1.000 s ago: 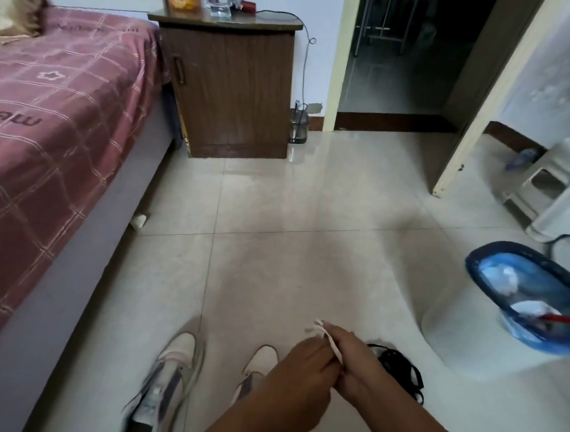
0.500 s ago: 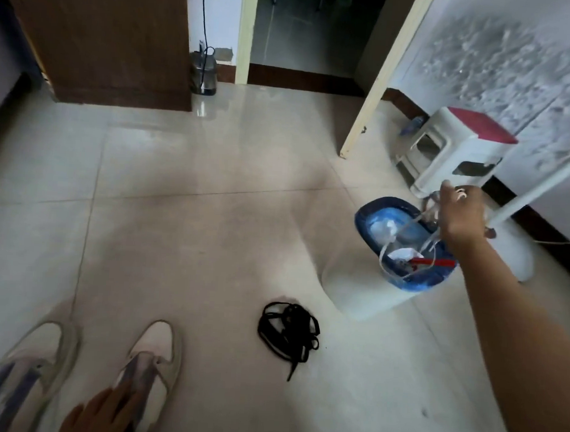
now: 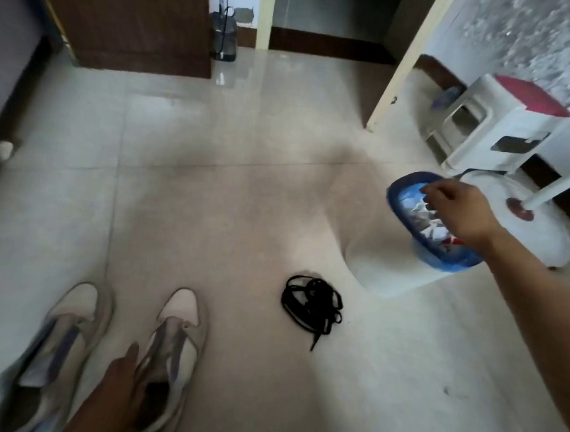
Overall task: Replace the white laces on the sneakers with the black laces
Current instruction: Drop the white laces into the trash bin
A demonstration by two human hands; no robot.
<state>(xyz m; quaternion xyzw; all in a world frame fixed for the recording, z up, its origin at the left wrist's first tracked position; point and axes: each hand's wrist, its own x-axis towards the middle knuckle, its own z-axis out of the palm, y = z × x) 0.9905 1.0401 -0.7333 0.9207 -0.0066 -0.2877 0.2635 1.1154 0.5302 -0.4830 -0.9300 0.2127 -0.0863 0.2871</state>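
Two white sneakers without laces stand side by side on the tiled floor at the lower left: the left sneaker (image 3: 60,346) and the right sneaker (image 3: 174,348). My left hand (image 3: 119,392) rests on the right sneaker's inner side, fingers straight. A bundle of black laces (image 3: 312,301) lies on the floor to the right of the shoes. My right hand (image 3: 459,211) hovers over the blue-lined waste bin (image 3: 393,198), fingers spread and holding nothing. White scraps lie inside the bin; I cannot tell if they are the white laces.
A white plastic stool with a red top (image 3: 500,118) and a white fan base (image 3: 537,225) stand behind the bin. A brown cabinet (image 3: 128,22) is at the back left, a door frame (image 3: 404,57) beside it. A small white ball (image 3: 0,149) lies at far left.
One second ago both hands held a white lace together over the shoes. My right hand carried it to the bin and now hangs over it with nothing in it; my left hand dropped to the right sneaker.
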